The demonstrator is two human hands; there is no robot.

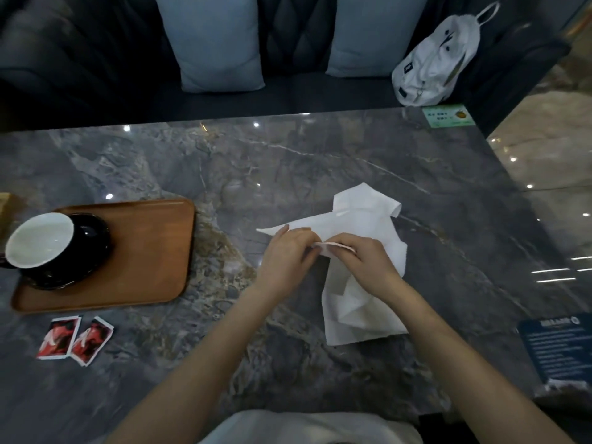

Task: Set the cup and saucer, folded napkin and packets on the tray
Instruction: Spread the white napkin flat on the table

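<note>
A white napkin [362, 219] lies rumpled and partly unfolded on the grey marble table, right of centre. My left hand [285, 257] and my right hand [365, 256] meet over its middle, and both pinch a folded edge of it between the fingertips. A brown wooden tray [150, 251] sits at the left. On the tray stands a black cup with a white inside [41, 240] on a black saucer [93, 232]. Two red-and-white packets [75, 339] lie side by side on the table just in front of the tray.
A dark sofa with two pale blue cushions [217, 43] runs behind the table, with a white bag [439, 62] on it. A green card [448, 115] lies at the far right corner and a dark blue card [557, 347] at the near right edge.
</note>
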